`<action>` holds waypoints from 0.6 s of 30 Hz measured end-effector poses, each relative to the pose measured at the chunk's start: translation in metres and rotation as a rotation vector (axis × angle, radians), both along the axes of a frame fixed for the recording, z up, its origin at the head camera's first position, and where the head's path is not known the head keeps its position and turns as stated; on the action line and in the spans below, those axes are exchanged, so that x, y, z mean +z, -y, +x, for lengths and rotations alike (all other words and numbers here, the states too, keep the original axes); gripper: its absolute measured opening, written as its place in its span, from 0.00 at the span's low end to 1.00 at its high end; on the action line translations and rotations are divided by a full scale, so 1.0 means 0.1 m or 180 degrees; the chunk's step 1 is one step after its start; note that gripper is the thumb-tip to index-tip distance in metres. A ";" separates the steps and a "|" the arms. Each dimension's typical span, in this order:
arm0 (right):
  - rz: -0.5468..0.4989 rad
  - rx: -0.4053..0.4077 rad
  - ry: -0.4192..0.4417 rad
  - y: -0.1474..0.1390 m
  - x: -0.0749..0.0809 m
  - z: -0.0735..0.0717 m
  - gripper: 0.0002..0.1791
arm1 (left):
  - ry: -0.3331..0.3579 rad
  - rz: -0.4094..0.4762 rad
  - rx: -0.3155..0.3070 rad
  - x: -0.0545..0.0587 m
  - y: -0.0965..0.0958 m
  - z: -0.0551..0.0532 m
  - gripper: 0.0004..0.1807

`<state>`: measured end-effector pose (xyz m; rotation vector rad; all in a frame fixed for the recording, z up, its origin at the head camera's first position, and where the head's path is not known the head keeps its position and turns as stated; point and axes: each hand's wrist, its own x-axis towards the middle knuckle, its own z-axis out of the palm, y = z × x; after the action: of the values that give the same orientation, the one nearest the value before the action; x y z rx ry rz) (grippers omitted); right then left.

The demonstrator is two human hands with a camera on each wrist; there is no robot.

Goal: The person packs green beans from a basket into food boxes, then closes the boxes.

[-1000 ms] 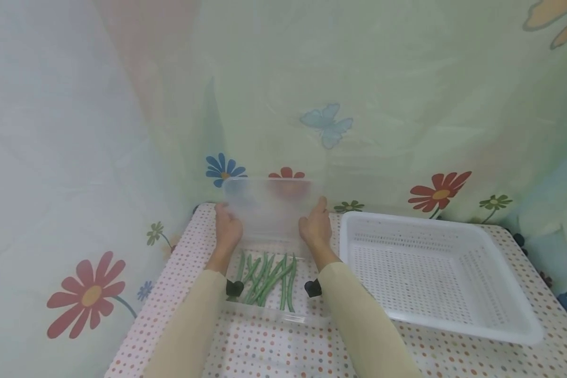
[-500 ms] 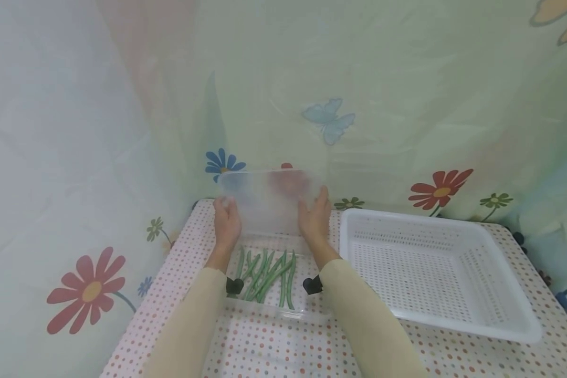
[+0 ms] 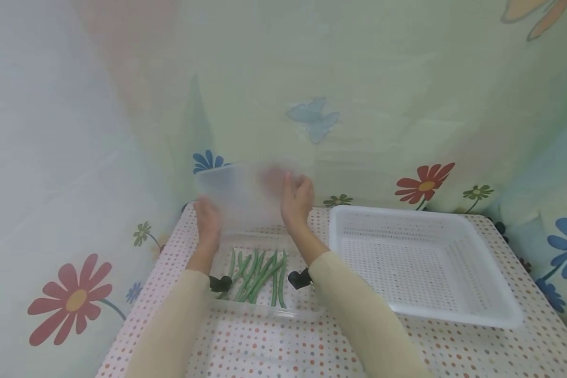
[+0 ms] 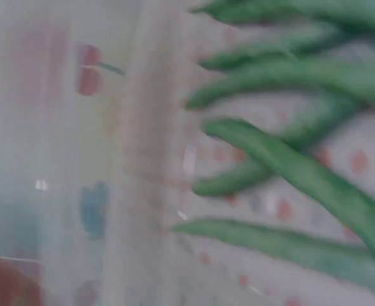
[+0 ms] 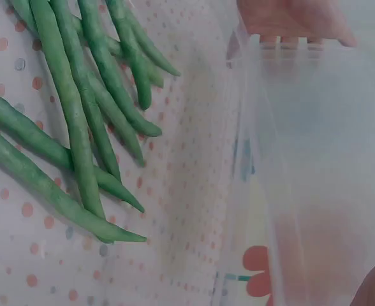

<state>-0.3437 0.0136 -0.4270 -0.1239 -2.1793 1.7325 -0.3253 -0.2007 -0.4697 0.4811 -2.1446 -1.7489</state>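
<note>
You are working at a polka-dot tablecloth (image 3: 264, 346) hemmed in by a flower-and-butterfly curtain (image 3: 382, 105), a white perforated basket (image 3: 420, 262) lying to your right. Your left hand (image 3: 207, 223) and right hand (image 3: 296, 199) are gripping the translucent lid (image 3: 243, 197) by its sides above the clear container (image 3: 264, 310) of green beans (image 3: 257, 270). Since a second ago you are raising it higher and swinging it leftward.

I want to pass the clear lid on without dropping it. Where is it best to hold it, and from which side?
Probably by its two short side edges, one hand from each side, as now: the left hand and right hand hold the translucent lid upright above the green beans. It looks wide, thin and smooth, so one-sided pinching might let it tilt.
</note>
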 end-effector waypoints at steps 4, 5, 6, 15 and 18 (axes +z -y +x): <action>-0.0170 0.0210 -0.0348 0.02 0.12 0.04 0.35 | -0.0128 0.0678 -0.0043 0.21 0.09 0.09 0.45; -0.0268 0.0300 -0.0444 0.02 0.16 0.05 0.32 | -0.0145 0.0832 -0.0049 0.26 0.11 0.10 0.46; -0.0366 0.0370 -0.0497 0.02 0.19 0.06 0.29 | -0.0167 0.1018 -0.0064 0.32 0.14 0.12 0.46; -0.1080 0.0599 -0.0446 -0.12 0.34 0.09 0.31 | -0.0583 0.2733 -0.0600 0.59 0.41 0.19 0.16; -0.1294 0.0861 -0.0513 -0.17 0.33 0.08 0.30 | -0.0772 0.3200 -0.1094 0.59 0.46 0.19 0.11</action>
<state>-0.3359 0.0310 -0.3941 0.2132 -1.7702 2.2336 -0.3063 -0.2464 -0.4104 0.0907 -1.0946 -2.8420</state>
